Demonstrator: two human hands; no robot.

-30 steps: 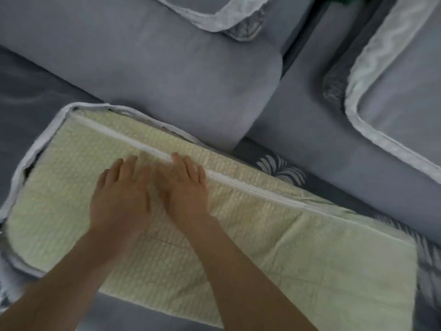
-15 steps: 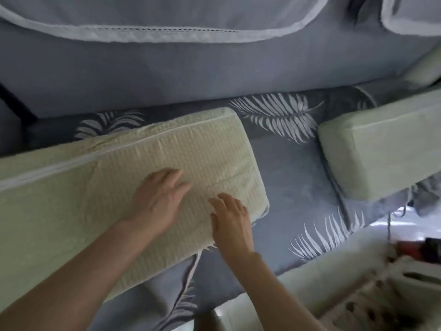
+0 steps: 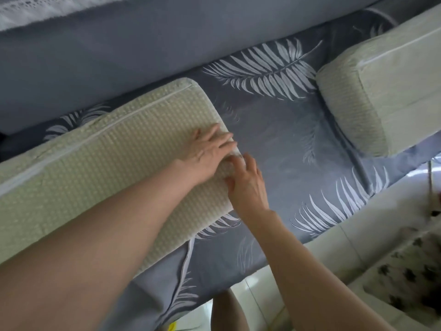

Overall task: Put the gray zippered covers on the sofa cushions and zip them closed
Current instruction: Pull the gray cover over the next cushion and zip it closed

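- Near cushion, pale yellow-green w/ a waffle weave, is seen lying lengthwise on the seat, from the frame's left edge to approx. its centre. A white zip is run along its far long edge.
- L hand is laid flat on the cushion's top at its right end, fingers straight and lightly spread, tips reaching the end edge.
- R hand is set just beside it, against the cushion's right end. Its fingers are curled onto the end edge w/ the thumb pressed in from the near side, so the corner appears pinched.
- Whether the two hands are touching cannot be told.
- Gray cover, printed w/ white fern leaves, is spread under the cushion and out past the R hand. A white strip is seen on it below the cushion's near edge.
- Second cushion, same weave, is seen at right on the cover, well apart from both hands, its far end cut off by the frame's top-right corner.
- Plain gray sofa back is seen behind, w/ white lace trim at top left and pale tiled floor at bottom.
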